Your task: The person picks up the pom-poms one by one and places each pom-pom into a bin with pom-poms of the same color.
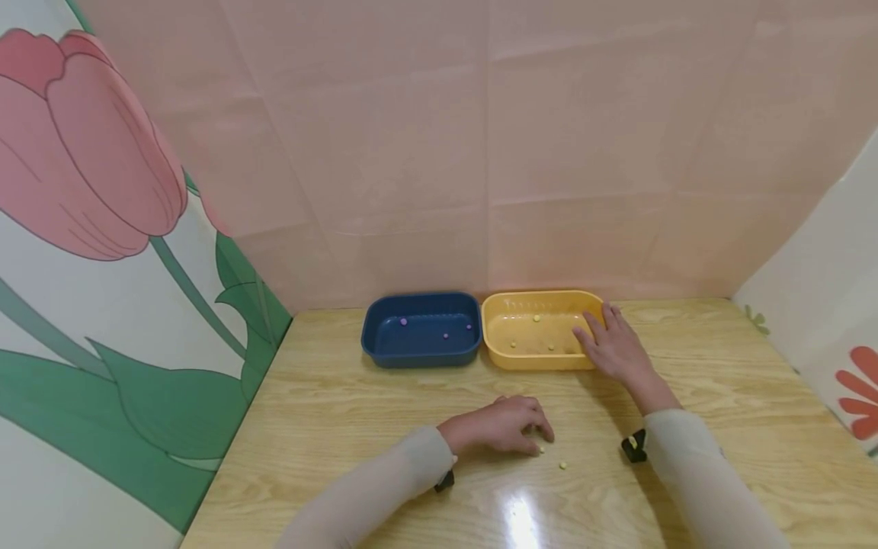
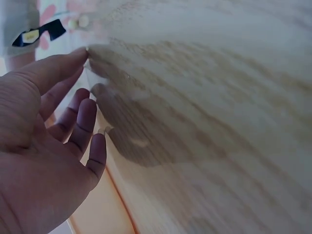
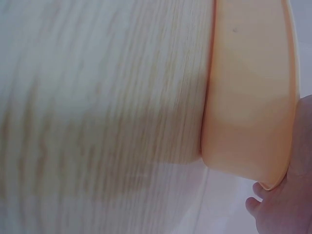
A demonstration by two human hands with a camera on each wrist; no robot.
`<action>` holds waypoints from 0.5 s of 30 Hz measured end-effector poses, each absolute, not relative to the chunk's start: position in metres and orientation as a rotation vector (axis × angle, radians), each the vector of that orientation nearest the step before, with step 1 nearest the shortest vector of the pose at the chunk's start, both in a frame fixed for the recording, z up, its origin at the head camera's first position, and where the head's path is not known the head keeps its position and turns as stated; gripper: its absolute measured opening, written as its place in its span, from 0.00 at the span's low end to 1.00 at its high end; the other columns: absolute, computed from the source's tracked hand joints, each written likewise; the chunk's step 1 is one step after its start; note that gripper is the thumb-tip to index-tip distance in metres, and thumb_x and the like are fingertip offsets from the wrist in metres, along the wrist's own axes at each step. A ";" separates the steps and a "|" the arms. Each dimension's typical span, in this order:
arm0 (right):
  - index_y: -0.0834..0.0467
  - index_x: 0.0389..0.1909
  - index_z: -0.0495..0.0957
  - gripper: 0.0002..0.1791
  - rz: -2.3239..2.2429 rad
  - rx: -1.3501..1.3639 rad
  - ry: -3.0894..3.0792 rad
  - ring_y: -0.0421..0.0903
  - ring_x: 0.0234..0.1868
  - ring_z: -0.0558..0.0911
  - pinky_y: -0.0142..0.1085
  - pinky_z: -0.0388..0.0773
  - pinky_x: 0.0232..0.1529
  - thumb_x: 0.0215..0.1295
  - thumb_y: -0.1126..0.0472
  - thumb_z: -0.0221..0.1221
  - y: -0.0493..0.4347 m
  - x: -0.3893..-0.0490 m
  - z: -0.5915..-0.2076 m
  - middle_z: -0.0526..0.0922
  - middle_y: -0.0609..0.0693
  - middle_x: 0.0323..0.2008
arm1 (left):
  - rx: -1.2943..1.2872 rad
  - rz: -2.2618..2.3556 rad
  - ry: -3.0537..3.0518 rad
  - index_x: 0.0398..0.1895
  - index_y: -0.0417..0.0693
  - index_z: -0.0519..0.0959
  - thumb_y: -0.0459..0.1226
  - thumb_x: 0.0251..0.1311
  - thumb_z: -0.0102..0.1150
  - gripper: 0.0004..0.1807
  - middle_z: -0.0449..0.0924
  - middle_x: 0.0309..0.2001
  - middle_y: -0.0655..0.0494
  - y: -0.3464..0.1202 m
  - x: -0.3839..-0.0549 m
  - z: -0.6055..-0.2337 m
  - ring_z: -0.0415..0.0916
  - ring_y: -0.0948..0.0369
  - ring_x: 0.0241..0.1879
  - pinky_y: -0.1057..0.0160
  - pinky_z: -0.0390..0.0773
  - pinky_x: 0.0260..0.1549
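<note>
My left hand point(image 1: 504, 425) is low over the table, its fingers bent loosely down. Two small pale-yellow round pieces point(image 1: 562, 465) lie by its fingertips, the nearer one almost at the thumb. In the left wrist view, the left hand point(image 2: 53, 126) has spread fingers near the tabletop, and two pale pieces point(image 2: 83, 21) show beyond the thumb. My right hand point(image 1: 617, 347) is over the right end of the yellow tray point(image 1: 542, 363), fingers spread across its rim. The right wrist view shows the right hand point(image 3: 287, 200) at the tray's end; most fingers are hidden there.
A dark blue tray point(image 1: 421, 360) stands left of the yellow one and holds a few small purple pieces point(image 1: 403, 322). Small yellow pieces point(image 1: 536, 319) lie in the yellow tray. Behind the wooden table point(image 1: 309, 404) hangs a pink cloth point(image 1: 398, 152).
</note>
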State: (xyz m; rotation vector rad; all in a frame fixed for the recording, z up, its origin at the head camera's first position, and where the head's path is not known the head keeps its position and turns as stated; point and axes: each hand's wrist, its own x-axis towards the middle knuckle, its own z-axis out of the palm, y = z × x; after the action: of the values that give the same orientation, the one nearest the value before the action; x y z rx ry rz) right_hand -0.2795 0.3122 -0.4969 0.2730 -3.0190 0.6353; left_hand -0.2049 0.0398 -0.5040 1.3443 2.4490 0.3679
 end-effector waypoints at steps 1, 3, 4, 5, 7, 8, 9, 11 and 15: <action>0.68 0.78 0.53 0.42 0.635 0.273 -3.019 0.75 0.77 0.38 0.70 0.43 0.70 0.81 0.37 0.33 0.312 -0.280 -0.497 0.35 0.77 0.76 | 1.341 0.370 2.452 0.52 0.68 0.85 0.47 0.62 0.70 0.15 0.74 0.47 0.73 0.040 -0.204 -0.504 0.67 0.78 0.42 0.70 0.61 0.44; 0.68 0.78 0.53 0.42 0.634 0.275 -3.018 0.75 0.76 0.38 0.70 0.43 0.70 0.81 0.37 0.33 0.312 -0.280 -0.497 0.36 0.77 0.76 | 1.338 0.371 2.462 0.49 0.69 0.85 0.47 0.62 0.70 0.13 0.74 0.46 0.74 0.040 -0.203 -0.505 0.67 0.78 0.42 0.69 0.60 0.45; 0.68 0.78 0.53 0.42 0.637 0.275 -3.017 0.75 0.76 0.38 0.70 0.43 0.70 0.81 0.37 0.33 0.312 -0.280 -0.497 0.36 0.77 0.76 | 1.340 0.374 2.466 0.47 0.69 0.86 0.47 0.61 0.70 0.11 0.74 0.45 0.74 0.041 -0.203 -0.506 0.67 0.78 0.42 0.69 0.60 0.45; 0.68 0.78 0.53 0.42 0.637 0.273 -3.016 0.75 0.77 0.38 0.70 0.43 0.70 0.81 0.37 0.33 0.312 -0.279 -0.497 0.36 0.77 0.76 | 1.344 0.373 2.474 0.45 0.69 0.86 0.47 0.61 0.70 0.10 0.74 0.44 0.75 0.041 -0.202 -0.506 0.67 0.78 0.42 0.69 0.60 0.45; 0.68 0.77 0.53 0.42 0.635 0.272 -3.015 0.75 0.77 0.39 0.70 0.43 0.70 0.81 0.37 0.33 0.312 -0.279 -0.496 0.37 0.77 0.76 | 1.353 0.362 2.490 0.42 0.70 0.86 0.47 0.61 0.70 0.07 0.74 0.42 0.76 0.042 -0.202 -0.506 0.67 0.78 0.41 0.69 0.60 0.44; 0.68 0.77 0.53 0.43 0.634 0.271 -3.015 0.75 0.76 0.39 0.70 0.43 0.70 0.81 0.37 0.33 0.312 -0.279 -0.496 0.37 0.77 0.76 | 1.358 0.357 2.497 0.41 0.70 0.86 0.48 0.62 0.70 0.06 0.74 0.42 0.76 0.042 -0.201 -0.507 0.67 0.78 0.41 0.69 0.60 0.44; 0.68 0.77 0.53 0.43 0.634 0.271 -3.015 0.75 0.76 0.39 0.70 0.43 0.70 0.81 0.37 0.33 0.312 -0.279 -0.496 0.38 0.78 0.76 | 1.359 0.353 2.501 0.40 0.70 0.86 0.47 0.62 0.70 0.05 0.74 0.41 0.77 0.043 -0.201 -0.507 0.67 0.78 0.41 0.69 0.60 0.44; 0.69 0.77 0.53 0.43 0.633 0.272 -3.015 0.75 0.76 0.39 0.70 0.43 0.70 0.81 0.37 0.33 0.312 -0.279 -0.496 0.38 0.77 0.76 | 1.356 0.348 2.507 0.39 0.70 0.86 0.48 0.63 0.69 0.04 0.74 0.41 0.77 0.043 -0.201 -0.507 0.67 0.78 0.40 0.70 0.60 0.43; 0.69 0.77 0.54 0.42 0.638 0.272 -3.015 0.75 0.77 0.39 0.70 0.43 0.70 0.81 0.37 0.34 0.312 -0.279 -0.496 0.38 0.77 0.76 | 1.322 0.370 2.507 0.40 0.70 0.86 0.47 0.64 0.68 0.04 0.75 0.40 0.79 0.043 -0.202 -0.506 0.68 0.79 0.42 0.68 0.61 0.47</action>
State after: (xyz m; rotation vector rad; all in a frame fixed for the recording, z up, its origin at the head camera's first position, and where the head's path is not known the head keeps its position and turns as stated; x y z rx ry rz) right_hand -0.2791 0.3119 -0.4960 0.2717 -3.0149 0.6384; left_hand -0.2019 0.0430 -0.5056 1.3224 2.5071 0.3703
